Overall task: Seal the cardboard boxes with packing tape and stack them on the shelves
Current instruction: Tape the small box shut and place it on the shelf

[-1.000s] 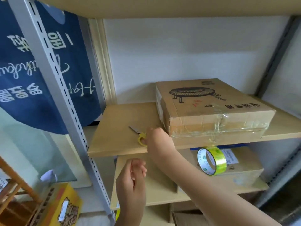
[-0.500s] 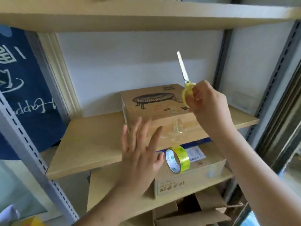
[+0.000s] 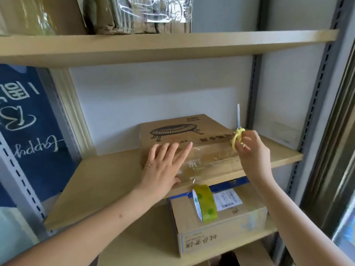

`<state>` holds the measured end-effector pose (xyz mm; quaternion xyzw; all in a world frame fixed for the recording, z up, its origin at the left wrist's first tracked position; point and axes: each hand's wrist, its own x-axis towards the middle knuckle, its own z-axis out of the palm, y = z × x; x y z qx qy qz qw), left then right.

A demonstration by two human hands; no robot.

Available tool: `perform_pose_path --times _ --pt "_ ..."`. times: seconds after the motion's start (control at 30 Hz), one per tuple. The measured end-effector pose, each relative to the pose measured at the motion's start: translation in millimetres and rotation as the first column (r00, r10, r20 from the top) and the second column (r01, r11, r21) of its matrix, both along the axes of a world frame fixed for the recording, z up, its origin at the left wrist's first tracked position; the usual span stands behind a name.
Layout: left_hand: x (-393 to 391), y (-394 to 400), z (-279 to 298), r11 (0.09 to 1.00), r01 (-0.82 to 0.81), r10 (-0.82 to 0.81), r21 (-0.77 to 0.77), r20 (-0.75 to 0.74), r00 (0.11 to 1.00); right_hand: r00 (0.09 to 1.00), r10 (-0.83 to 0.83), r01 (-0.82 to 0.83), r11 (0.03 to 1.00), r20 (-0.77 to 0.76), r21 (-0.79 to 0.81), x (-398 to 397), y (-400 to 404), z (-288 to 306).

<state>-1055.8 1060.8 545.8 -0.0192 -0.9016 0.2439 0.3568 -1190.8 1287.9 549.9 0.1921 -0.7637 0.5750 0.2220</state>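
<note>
One box (image 3: 184, 139) on the middle shelf (image 3: 107, 181) is being sealed: our left hand (image 3: 163, 167) presses flat on it, our right hand (image 3: 249, 148) grips scissors (image 3: 238, 131). Next, probably, we cut the strip above the dangling tape roll (image 3: 204, 203).

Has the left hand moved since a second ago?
Yes. The left hand was curled low, below the shelf edge; it has come up and forward and now lies flat on the taped box.
</note>
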Motion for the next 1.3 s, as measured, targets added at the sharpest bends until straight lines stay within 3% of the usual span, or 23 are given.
perform_pose_path --times 0.1,0.2,0.27,0.37,0.47,0.6,0.73,0.87,0.93,1.1,1.3 --pt "-3.8 -2.3 -1.2 0.996 -0.086 0.087 0.014 -0.078 0.993 1.000 -0.014 0.013 0.999 -0.025 -0.039 -1.9 -0.8 -5.8" --pt "1.4 -1.7 -9.6 0.929 -0.242 0.304 0.280 -0.202 0.931 0.996 -0.085 0.085 0.985 0.004 -0.153 -1.7 -5.9 -19.3" --pt "4.3 0.5 -15.3 0.870 -0.206 0.353 0.448 -0.274 0.894 0.995 -0.075 0.087 0.970 0.059 -0.228 -1.4 -10.8 -23.4" --pt "-5.5 6.7 -16.4 0.901 0.001 0.215 0.433 -0.450 0.867 0.995 -0.097 0.093 0.961 -0.001 -0.261 -3.9 -13.8 -14.7" --pt "-25.3 8.2 -1.5 0.954 0.228 -0.092 0.197 -0.529 0.843 0.986 -0.120 0.088 0.963 -0.114 -0.254 -1.2 -10.5 2.1" --pt "-36.9 -3.0 38.0 0.962 0.272 -0.219 0.032 -0.506 0.834 0.970 -0.062 0.040 0.994 -0.234 -0.098 16.8 -5.0 12.4" --pt "-47.0 -5.6 89.4 0.982 0.184 -0.154 0.033 -0.409 0.900 0.978 0.129 -0.151 0.980 -0.161 -0.130 18.9 -3.3 12.9" --pt "-59.5 -1.8 134.0 0.984 -0.024 0.067 0.177 -0.240 0.968 0.936 0.341 -0.351 0.923 -0.084 -0.159 26.4 -27.2 14.8" --pt "-67.3 -1.4 149.7 0.960 -0.075 0.126 0.269 -0.180 0.976 0.902 0.425 -0.428 0.866 -0.069 -0.257 27.3 -41.3 20.1" --pt "-80.9 -9.4 164.1 0.975 -0.062 0.064 0.213 0.000 0.998 0.827 0.562 -0.529 0.760 -0.029 -0.378 20.7 -68.8 24.8" --pt "-90.5 -12.4 185.2 0.960 -0.079 0.036 0.270 0.160 0.986 0.828 0.553 -0.549 0.766 -0.093 -0.335 11.3 -81.6 30.4"
